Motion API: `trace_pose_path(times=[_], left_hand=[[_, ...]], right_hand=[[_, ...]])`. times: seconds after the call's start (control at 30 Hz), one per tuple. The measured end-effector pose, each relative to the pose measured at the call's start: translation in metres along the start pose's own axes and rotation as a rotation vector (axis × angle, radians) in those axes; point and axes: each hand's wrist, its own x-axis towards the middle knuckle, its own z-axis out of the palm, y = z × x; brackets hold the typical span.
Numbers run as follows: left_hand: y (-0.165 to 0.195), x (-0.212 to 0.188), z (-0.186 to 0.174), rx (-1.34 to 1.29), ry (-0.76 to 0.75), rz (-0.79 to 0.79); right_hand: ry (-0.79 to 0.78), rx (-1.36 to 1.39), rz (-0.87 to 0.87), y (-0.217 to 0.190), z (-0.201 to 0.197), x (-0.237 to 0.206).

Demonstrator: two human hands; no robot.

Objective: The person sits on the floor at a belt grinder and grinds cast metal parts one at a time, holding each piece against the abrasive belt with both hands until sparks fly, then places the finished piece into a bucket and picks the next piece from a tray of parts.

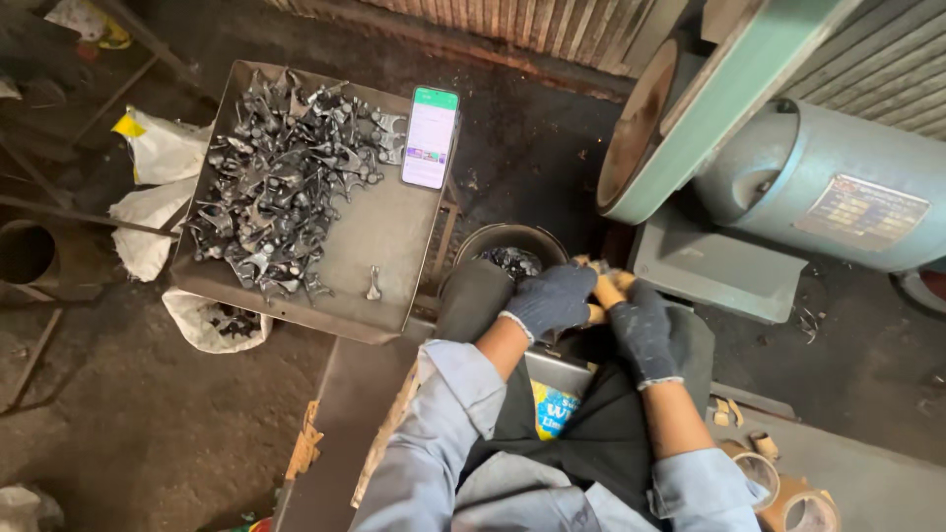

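Tan piece (607, 288): a small, light-coloured thing that sits between my two gloved hands, just in front of my lap and right beside the dark bucket (483, 246). My left hand (552, 300) is curled over it from the left, and my right hand (642, 330) meets it from the right, fingers bent around the same piece; what exactly it is I cannot tell, since the gloves cover most of it. Both grips are clenched on it, and the two hands touch each other.

The bucket stands just beyond my left hand and holds dark metal bits. Beyond my right hand is the grey base of a grinder (714, 264), with its green-cased wheel (645, 128) tilted above and a round grey motor (828, 182) to the right.

Further left, a metal tray (389, 241) carries a heap of dark forged parts (281, 177); one part (373, 284) lies alone near the tray's front edge. A phone (431, 137) with a lit screen rests on the tray's far right corner. White sacks (158, 197) lie on the floor left of the tray, and rolls of tape (788, 493) sit by my right elbow.
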Motion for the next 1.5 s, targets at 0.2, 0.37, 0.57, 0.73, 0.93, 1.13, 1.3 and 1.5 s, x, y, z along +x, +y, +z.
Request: trace_pose_path(times=[0.2, 0.37, 0.57, 0.73, 0.93, 1.13, 1.3, 1.5], left_hand=[[0.009, -0.002, -0.018, -0.254, 0.238, 0.288], [-0.007, 0.036, -0.01, -1.193, -0.156, -0.025], [-0.043, 0.06, 0.017, -1.053, 0.02, 0.054], [-0.037, 0.059, 0.015, -0.67, 0.074, 0.034], [-0.003, -0.007, 0.003, -0.038, 0.224, 0.095], [0.016, -0.032, 0.012, -0.203, 0.453, 0.192], [0.023, -0.034, -0.006, -0.169, 0.314, 0.226], [0.006, 0.026, -0.033, -0.917, -0.073, 0.086]], right_hand=[[-0.124, 0.207, -0.235, -0.003, -0.024, -0.007], [-0.314, 0.48, -0.336, 0.008, -0.018, 0.032], [-0.067, 0.467, -0.25, 0.042, 0.017, 0.078], [-0.191, 0.623, -0.183, 0.018, 0.007, 0.061], [-0.133, -0.071, -0.327, -0.023, -0.022, -0.011], [-0.447, 0.932, 0.13, 0.001, -0.009, -0.016], [-0.444, 0.68, 0.132, 0.007, -0.028, -0.02], [-0.423, 0.48, -0.365, -0.008, -0.015, 0.019]])
